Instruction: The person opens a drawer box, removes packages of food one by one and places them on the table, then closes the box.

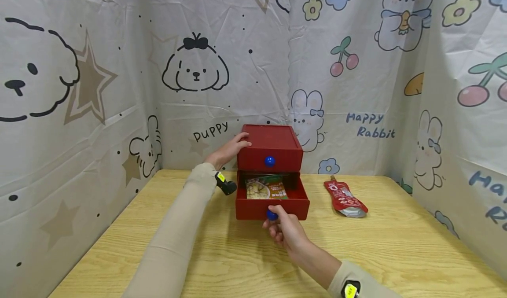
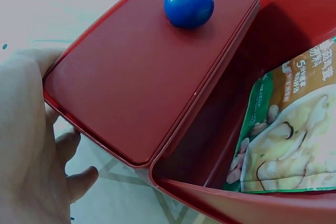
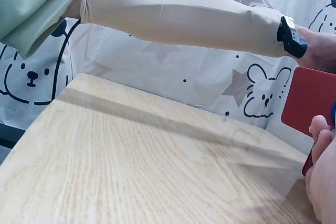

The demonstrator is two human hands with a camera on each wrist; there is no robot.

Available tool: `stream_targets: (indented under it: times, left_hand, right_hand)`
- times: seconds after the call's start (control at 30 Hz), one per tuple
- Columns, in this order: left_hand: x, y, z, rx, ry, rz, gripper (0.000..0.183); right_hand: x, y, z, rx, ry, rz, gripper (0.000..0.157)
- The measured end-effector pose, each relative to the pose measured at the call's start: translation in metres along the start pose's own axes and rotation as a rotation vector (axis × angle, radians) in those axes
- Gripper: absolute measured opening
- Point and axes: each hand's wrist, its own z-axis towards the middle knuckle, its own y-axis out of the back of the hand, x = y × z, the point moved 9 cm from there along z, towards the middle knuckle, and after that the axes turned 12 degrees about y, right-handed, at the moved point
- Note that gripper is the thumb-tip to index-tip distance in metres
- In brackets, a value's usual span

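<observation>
A red two-drawer box (image 1: 273, 138) stands on the table, its upper drawer closed and its lower drawer (image 1: 245, 210) pulled out. My left hand (image 1: 231, 149) rests against the box's left side, fingers reaching the top edge; in the left wrist view that hand (image 2: 31, 135) is beside the upper drawer front (image 2: 126, 72). Between thumb and fingers, my right hand (image 1: 291, 233) pinches the blue knob (image 1: 272, 215) of the lower drawer. Inside that drawer lies a flat food packet (image 1: 265, 188) with green edges and a pictured dish. Another blue knob (image 1: 270, 161) is on the upper drawer.
To the right of the box, a red spouted pouch (image 1: 344, 199) with a silver bottom lies on the wooden table (image 1: 222, 254). Printed cloth curtains (image 1: 198, 108) surround the table at the back and both sides.
</observation>
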Motion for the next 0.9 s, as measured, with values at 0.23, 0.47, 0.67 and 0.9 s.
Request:
stream_targets:
  times: [0.23, 0.47, 0.67, 0.9]
  left_hand:
    - [0.002, 0.000, 0.000, -0.002, 0.011, 0.001, 0.065]
    - [0.000, 0.000, -0.001, 0.009, -0.001, -0.008, 0.064]
    - [0.000, -0.001, -0.002, 0.017, 0.002, -0.012, 0.065]
    - [0.001, -0.001, 0.000, 0.023, 0.005, -0.026, 0.066]
  right_hand:
    - [0.000, 0.000, -0.005, 0.016, -0.019, -0.016, 0.051]
    - [0.001, 0.002, -0.008, 0.014, -0.016, -0.034, 0.051]
    - [0.002, 0.002, -0.010, 0.013, -0.020, -0.043, 0.051]
    - [0.002, 0.002, -0.013, 0.012, -0.035, -0.056, 0.051]
